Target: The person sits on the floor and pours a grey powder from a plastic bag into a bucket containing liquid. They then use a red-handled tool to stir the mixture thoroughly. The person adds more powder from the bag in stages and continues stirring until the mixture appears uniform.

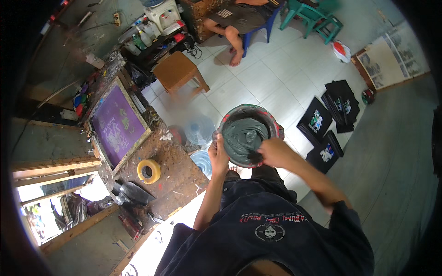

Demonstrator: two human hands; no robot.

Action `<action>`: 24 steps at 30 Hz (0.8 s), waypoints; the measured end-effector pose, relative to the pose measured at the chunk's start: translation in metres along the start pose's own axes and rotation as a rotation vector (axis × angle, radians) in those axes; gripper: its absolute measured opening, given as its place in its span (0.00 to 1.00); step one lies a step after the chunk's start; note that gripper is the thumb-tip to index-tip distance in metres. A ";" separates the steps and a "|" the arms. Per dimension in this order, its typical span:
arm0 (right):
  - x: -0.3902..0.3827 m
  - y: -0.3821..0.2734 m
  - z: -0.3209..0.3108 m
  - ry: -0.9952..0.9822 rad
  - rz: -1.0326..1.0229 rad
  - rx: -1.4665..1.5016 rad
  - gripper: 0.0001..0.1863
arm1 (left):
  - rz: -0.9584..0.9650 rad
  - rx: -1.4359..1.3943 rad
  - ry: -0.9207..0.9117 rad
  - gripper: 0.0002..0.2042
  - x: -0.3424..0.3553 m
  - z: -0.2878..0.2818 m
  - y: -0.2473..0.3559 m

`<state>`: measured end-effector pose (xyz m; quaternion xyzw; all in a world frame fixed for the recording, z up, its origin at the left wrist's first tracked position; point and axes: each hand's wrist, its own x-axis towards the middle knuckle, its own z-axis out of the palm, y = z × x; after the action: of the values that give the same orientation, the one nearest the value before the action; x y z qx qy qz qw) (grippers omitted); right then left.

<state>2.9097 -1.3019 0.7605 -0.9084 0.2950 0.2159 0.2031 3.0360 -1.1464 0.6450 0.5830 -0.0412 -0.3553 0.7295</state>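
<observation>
I hold a round bucket [224,120] in front of my body, its dark rim smeared with red. Inside is thick dark grey-green paste [243,132], swirled with a raised curl in the middle. My left hand [220,155] is closed on the bucket's left side, thumb up along the wall. At the near right of the bucket my right hand [275,152] reaches over the rim, fingers curled down at the paste. A dark shape shows under those fingers; whether it is a tool or paste I cannot make out.
The worktable [177,184] on the left bears a purple-meshed screen-printing frame [120,122] and a roll of yellowish tape [148,171]. A brown stool [179,72] and clear water jugs [199,130] stand beyond. Folded black printed shirts [315,120] lie on the floor at right; a person [232,34] sits behind.
</observation>
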 end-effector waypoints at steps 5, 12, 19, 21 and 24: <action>0.101 0.036 -0.045 0.202 -0.170 -0.142 0.07 | 0.162 0.092 0.157 0.15 0.065 0.061 0.010; 0.202 0.031 -0.133 0.066 -0.417 -0.176 0.08 | 0.257 -0.162 0.407 0.12 0.140 0.084 0.046; 0.321 -0.060 -0.190 -0.061 -0.551 -0.409 0.08 | 0.157 -0.235 0.586 0.15 0.206 0.030 0.066; 0.352 -0.114 -0.191 -0.070 -0.674 -0.358 0.09 | 0.273 -0.207 0.642 0.16 0.241 0.012 0.085; 0.396 -0.168 -0.182 -0.286 -0.843 -0.429 0.08 | 0.292 -0.326 0.800 0.15 0.278 -0.019 0.125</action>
<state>3.3543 -1.4445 0.7479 -0.9312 -0.1800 0.2935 0.1197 3.3105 -1.2799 0.6510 0.5400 0.2184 0.0025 0.8128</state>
